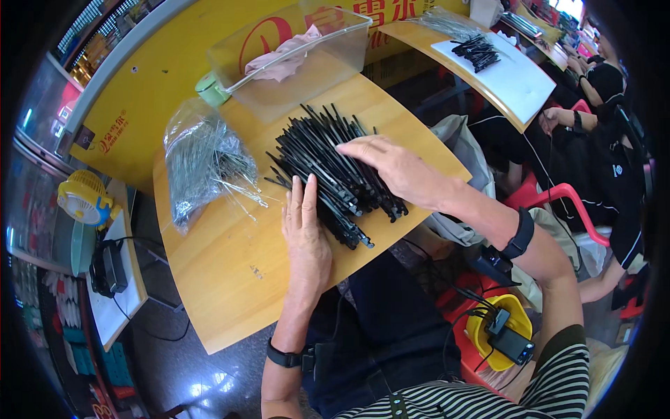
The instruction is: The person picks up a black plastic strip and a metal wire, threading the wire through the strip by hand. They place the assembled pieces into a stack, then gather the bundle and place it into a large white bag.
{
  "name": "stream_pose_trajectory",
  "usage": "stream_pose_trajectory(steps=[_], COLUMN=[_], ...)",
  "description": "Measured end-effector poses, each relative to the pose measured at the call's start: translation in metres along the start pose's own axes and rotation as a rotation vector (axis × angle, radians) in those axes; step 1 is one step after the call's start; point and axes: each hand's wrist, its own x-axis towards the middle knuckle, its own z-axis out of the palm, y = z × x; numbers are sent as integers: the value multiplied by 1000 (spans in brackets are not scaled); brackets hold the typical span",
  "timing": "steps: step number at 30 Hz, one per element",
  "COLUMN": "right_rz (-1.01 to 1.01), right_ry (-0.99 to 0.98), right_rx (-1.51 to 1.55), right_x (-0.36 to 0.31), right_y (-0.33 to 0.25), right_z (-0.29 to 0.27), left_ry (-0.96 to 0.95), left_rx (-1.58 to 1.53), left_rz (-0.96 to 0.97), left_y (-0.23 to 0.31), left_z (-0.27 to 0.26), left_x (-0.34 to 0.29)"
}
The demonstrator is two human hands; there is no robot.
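Note:
A heap of thin black rods (322, 164) lies on the wooden table (223, 300), their lower ends knobbly and roughly gathered. What the rods are exactly, I cannot make out. My left hand (306, 241) rests flat at the heap's left side, fingers stretched out and close against the rods. From the right, my right hand (401, 167) reaches over the heap's right side with fingers extended, touching or just above the rods. Neither hand grips anything. Left of the heap, a clear plastic bag (199, 153) holds many thin silvery wires, and some wires (244, 192) spill from its opening.
Behind the heap stands a clear plastic bin (300, 94) with a pink cloth (286, 54), beside a green container (211, 91). A yellow fan (85, 197) is at left. Another table (520, 87) with black rods (477, 54) and seated people (593, 153) are at right.

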Motion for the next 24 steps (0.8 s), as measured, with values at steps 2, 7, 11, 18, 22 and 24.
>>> stream_pose_trajectory(steps=[2, 7, 11, 18, 22, 24], right_rz=[108, 453, 431, 372, 362, 396], right_ry=[85, 224, 229, 333, 486, 543], right_rx=[30, 90, 161, 106, 2, 130], right_x=[-8, -13, -2, -12, -9, -5], right_y=[-2, 9, 10, 20, 38, 31], right_z=[-2, 7, 26, 18, 32, 37], left_ry=[21, 47, 20, -13, 46, 39], left_rx=[-132, -272, -246, -160, -240, -244], left_rz=[-25, 1, 12, 84, 45, -5], left_y=[-2, -9, -8, 5, -9, -13], left_z=[-1, -3, 0, 10, 4, -2], left_x=[1, 12, 10, 18, 15, 10])
